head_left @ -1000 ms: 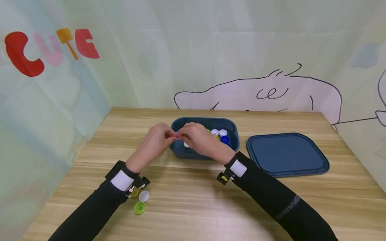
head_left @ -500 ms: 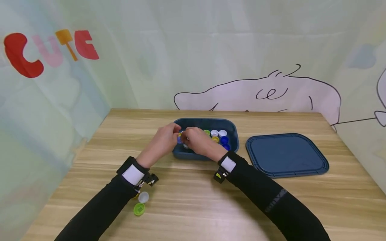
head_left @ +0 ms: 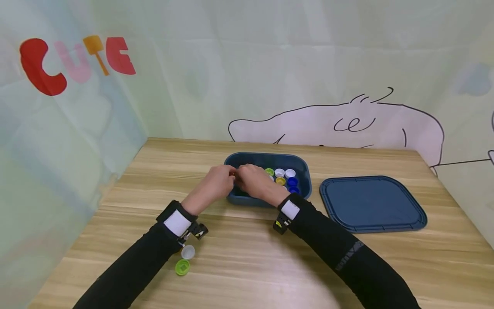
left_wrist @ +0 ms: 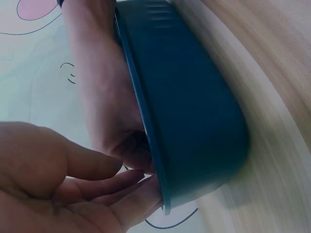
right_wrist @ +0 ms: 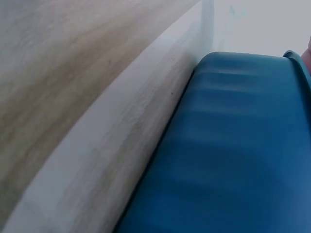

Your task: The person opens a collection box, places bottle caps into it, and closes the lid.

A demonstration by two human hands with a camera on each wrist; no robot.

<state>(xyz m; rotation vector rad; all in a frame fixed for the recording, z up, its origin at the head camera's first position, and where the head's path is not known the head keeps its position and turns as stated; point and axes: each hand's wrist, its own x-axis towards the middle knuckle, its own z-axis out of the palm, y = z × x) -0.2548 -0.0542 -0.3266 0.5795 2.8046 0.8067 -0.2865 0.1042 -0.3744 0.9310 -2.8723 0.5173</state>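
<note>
A dark blue plastic box (head_left: 305, 167) holds several bottle caps, among them a white cap (head_left: 290, 173), a blue cap (head_left: 292, 182), a yellow cap (head_left: 280, 181) and a green cap (head_left: 269, 172). At its left end, my left hand (head_left: 218, 182) reaches over the rim. In the left wrist view its thumb stands apart from its extended fingers (left_wrist: 138, 201), and nothing shows between them. My right hand (head_left: 256, 182) reaches down inside the box beside the left one, fingers bent. Its fingertips are hidden, so I cannot tell whether they hold a cap.
To the right of the box lies a flat dark blue lid (head_left: 373, 204) on the wooden table (head_left: 247, 257). A white cap (head_left: 188, 252) and a light green cap (head_left: 182, 267) lie near my left forearm, which partly covers an orange one. A printed cloth (head_left: 270, 68) hangs behind.
A second ago both hands met above the box's left end, fingertips together around something small. Both have since lowered into the box, and the left has shifted slightly right. The view has turned a little.
</note>
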